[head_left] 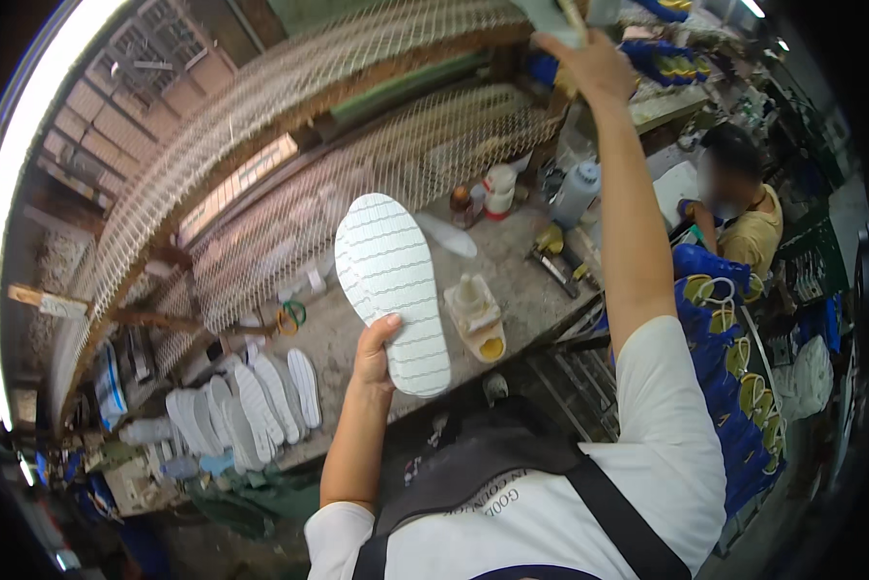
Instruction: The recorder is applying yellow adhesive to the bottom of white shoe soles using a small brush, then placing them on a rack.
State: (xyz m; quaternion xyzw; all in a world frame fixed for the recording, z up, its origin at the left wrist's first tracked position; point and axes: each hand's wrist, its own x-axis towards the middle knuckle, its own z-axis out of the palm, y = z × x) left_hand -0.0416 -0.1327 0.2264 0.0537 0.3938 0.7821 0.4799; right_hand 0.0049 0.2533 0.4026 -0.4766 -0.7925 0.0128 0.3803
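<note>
Here, the left hand is closed around the heel end of a white, foot-shaped sole crossed by thin wavy dark lines, the thumb pressed on its face. The sole is held up above a grey, stained worktop, its broad end pointing away from the body. The right hand is stretched far forward at the upper edge of the view, its fingers partly bent beside a pale, slim stick; whether they grip it, I cannot tell.

Just right of the held sole stands a whitish, cone-topped plastic container, with a yellow patch near its lower end. Farther back are a white jar with a red band, a small brown bottle and a translucent bottle. A row of white and grey soles lies at the left. On the right, blue shoes with yellow linings fill a rack, near a person in a yellow shirt.
</note>
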